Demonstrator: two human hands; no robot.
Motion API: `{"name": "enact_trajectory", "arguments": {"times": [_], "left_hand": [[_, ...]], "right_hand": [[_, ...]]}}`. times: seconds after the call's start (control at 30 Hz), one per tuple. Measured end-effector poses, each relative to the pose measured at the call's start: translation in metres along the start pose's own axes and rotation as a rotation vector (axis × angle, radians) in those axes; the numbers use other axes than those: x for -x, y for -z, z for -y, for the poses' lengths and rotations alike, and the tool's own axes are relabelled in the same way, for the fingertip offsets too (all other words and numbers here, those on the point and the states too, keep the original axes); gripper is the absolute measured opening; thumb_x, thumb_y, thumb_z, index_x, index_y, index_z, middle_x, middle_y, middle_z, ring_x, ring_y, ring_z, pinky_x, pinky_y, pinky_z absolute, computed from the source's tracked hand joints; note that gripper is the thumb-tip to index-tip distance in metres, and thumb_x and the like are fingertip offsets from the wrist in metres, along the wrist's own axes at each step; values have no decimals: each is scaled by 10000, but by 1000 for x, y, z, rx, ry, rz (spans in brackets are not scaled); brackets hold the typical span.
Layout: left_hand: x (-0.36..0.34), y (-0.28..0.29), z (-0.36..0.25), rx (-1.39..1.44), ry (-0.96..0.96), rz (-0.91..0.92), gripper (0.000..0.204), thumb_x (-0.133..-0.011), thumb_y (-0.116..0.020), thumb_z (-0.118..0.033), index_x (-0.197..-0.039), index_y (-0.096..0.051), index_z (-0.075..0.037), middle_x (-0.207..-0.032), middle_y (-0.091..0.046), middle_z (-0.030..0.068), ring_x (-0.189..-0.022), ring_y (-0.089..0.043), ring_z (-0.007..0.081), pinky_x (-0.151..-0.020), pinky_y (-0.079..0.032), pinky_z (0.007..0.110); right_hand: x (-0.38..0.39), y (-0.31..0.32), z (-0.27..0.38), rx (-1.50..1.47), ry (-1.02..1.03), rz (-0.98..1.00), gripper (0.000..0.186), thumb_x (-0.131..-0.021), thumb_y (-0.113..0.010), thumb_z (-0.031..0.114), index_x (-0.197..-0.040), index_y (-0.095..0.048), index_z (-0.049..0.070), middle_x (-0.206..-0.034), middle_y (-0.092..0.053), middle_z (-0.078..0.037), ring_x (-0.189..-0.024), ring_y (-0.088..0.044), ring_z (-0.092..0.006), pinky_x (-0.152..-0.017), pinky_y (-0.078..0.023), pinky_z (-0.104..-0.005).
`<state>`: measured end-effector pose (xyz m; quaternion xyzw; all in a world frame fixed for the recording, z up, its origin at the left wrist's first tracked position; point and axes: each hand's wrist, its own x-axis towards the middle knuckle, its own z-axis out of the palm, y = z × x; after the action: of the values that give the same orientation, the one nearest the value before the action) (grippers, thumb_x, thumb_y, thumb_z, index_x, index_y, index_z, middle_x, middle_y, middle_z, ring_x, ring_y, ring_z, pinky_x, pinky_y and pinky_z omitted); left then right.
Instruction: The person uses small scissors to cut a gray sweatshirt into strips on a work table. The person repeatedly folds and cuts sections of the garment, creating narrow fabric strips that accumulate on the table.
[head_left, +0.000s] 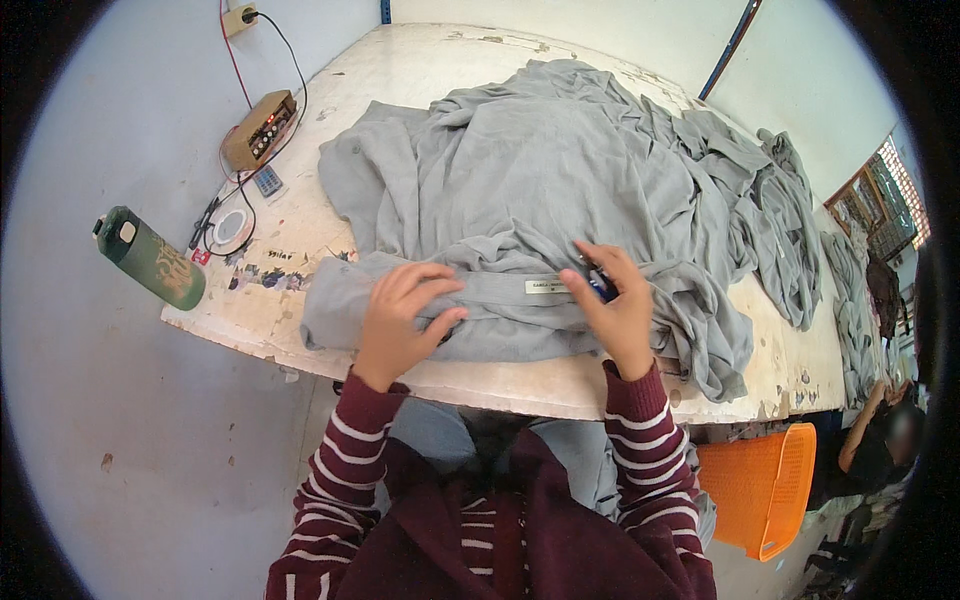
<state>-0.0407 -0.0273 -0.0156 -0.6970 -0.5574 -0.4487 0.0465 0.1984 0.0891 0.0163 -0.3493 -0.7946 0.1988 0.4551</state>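
Note:
A grey garment (420, 325) lies folded along the table's near edge, with a pale label (546, 286) on its band. My left hand (405, 315) rests on the left part of the band, fingers lightly curved and thumb apart, gripping nothing. At the label's right end, my right hand (617, 305) has a small dark-blue tool (602, 284) tucked in its palm. Fingers hide most of that tool, which looks like thread snips. My right thumb touches the cloth beside the label.
More grey garments (560, 150) are heaped behind and to the right. A green bottle (150, 258), a brown box with knobs (258, 130), a remote (268, 182) and cables sit at left. An orange basket (760, 490) stands below the right edge; a person (880, 440) sits beyond.

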Motion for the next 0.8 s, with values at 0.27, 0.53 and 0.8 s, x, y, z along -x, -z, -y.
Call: {"name": "enact_trajectory", "arguments": {"times": [0.27, 0.53, 0.8], "left_hand": [[7, -13, 13, 349, 367, -106, 92, -836, -644, -83, -825, -625, 6, -830, -638, 92, -778, -596, 215, -716, -457, 300], [9, -12, 13, 471, 388, -163, 90, -850, -635, -71, -825, -629, 15, -810, -640, 72, -734, -582, 147, -689, -455, 265], [8, -8, 11, 512, 413, -182, 84, -837, -641, -71, -835, -631, 13, -820, -640, 82, -748, -595, 173, -714, -461, 276]], "right_hand": [[2, -33, 45, -136, 31, 333, 347, -777, -726, 259, -1040, -677, 38, -871, -645, -114, -751, -631, -257, -655, -476, -314], [10, -58, 72, 193, -25, 429, 228, -789, -678, 266, -929, -637, 91, -670, -640, -89, -628, -641, -291, -549, -474, -385], [5, -60, 78, 336, 14, 400, 213, -768, -710, 267, -897, -662, 105, -721, -669, -95, -641, -658, -259, -553, -473, -356]]}}
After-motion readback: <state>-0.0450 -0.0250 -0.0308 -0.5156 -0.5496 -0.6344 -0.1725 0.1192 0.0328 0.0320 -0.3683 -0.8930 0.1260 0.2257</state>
